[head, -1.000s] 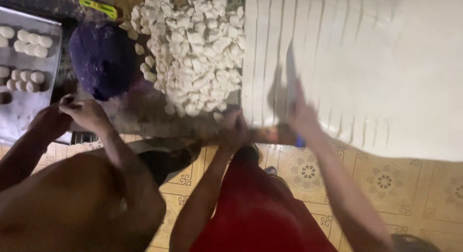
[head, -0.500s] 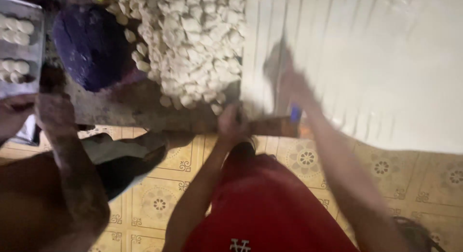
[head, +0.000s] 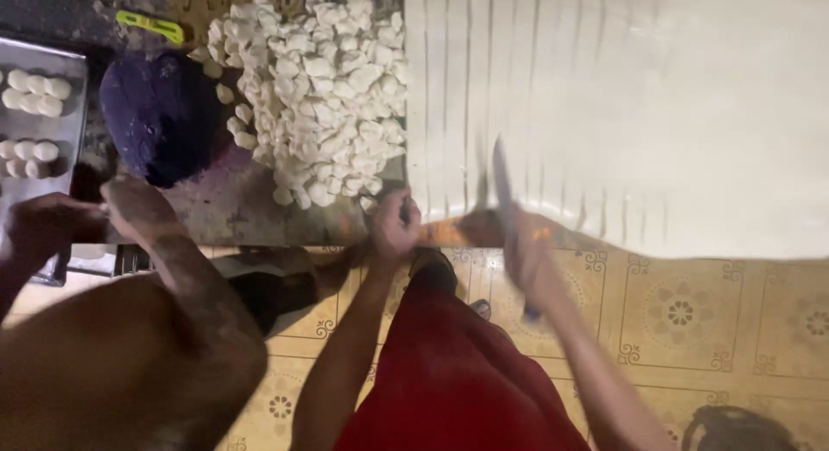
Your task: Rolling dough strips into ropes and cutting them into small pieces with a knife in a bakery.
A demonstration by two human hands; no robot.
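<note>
The right hand (head: 528,259) wraps its fingers round a long knife (head: 503,187). The left hand (head: 395,226) pinches the soft, floppy white dough sheet (head: 604,105), best held near its edge.

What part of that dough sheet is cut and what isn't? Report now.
Done: a heap of small dough pieces lies left of the dough sheet, whose left side is scored into strips. In hand: the right hand holds a knife over those strips; the left hand rests at the sheet's edge. Left: the smooth right part.
</note>
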